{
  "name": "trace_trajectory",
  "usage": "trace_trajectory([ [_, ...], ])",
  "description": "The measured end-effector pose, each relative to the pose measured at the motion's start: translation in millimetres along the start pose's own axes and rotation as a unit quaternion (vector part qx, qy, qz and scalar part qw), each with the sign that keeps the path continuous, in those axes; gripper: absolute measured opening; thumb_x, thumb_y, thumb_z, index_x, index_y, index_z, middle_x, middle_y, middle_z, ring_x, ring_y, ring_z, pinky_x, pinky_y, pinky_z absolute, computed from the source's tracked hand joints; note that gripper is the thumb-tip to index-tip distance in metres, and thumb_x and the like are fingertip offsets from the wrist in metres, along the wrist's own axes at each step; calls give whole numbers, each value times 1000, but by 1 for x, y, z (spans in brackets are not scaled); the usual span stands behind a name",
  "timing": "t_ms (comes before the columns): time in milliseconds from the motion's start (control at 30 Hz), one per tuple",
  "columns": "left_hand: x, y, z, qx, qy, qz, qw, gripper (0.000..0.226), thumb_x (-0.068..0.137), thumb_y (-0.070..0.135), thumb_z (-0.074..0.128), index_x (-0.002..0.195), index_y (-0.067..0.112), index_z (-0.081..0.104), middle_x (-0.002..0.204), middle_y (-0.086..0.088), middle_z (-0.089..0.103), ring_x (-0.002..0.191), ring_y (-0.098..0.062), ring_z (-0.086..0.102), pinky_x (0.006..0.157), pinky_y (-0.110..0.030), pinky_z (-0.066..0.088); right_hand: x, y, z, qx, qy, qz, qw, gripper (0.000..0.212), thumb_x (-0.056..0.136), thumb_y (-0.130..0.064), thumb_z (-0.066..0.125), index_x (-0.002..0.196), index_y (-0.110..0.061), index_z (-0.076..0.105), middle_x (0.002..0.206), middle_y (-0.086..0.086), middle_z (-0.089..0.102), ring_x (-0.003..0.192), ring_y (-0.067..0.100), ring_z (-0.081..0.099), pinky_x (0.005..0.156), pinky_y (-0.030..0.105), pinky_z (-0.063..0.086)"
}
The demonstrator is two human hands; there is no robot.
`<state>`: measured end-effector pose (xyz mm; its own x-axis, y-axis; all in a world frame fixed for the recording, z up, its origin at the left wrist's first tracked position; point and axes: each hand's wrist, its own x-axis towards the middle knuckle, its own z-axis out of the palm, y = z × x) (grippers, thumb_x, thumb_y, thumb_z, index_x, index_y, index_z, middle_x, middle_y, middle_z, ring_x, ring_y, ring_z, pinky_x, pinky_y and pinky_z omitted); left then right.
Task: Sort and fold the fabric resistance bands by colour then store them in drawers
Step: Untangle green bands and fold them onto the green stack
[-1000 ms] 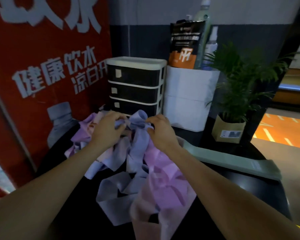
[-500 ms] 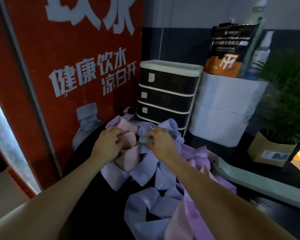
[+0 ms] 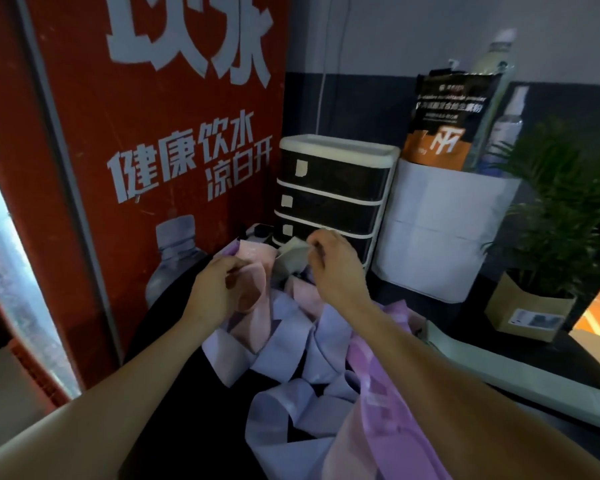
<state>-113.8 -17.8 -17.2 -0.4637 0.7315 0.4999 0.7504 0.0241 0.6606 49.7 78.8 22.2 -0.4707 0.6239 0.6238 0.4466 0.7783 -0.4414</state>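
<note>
Pale green band (image 3: pixel 293 255) pinched in the right hand (image 3: pixel 333 268), lifted just in front of the drawer unit (image 3: pixel 329 199). The left hand (image 3: pixel 219 292) grips a pink band (image 3: pixel 253 289) beside it. Lilac and pink bands (image 3: pixel 291 344) lie heaped below the drawers, trailing toward the person; the right hand is nearer the drawers.

Bands under my hands: pink band (image 3: pixel 253 289), lavender bands (image 3: pixel 291 327), brighter purple band (image 3: pixel 388 403), one pale green band (image 3: pixel 520 379) laid off to my right. Drawer unit (image 3: pixel 329 199) is black-fronted with cream frame and small pale label squares. Red panel (image 3: pixel 160 140) has white lettering, white box (image 3: pixel 440 230), black-and-orange pouch (image 3: pixel 447 123), green plant (image 3: pixel 568 209) in a tan pot.
</note>
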Motion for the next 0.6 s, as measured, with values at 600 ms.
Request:
trace_trajectory([
  [600,-23,84,13,18,-101,81,991,21,86,6,57,106,3,64,103,-5,58,96,-16,52,77,-16,32,-13,9,-153,112,256,92,956,8,96,-12,46,95,-8,53,72,-13,47,71,15,48,55,18,31],
])
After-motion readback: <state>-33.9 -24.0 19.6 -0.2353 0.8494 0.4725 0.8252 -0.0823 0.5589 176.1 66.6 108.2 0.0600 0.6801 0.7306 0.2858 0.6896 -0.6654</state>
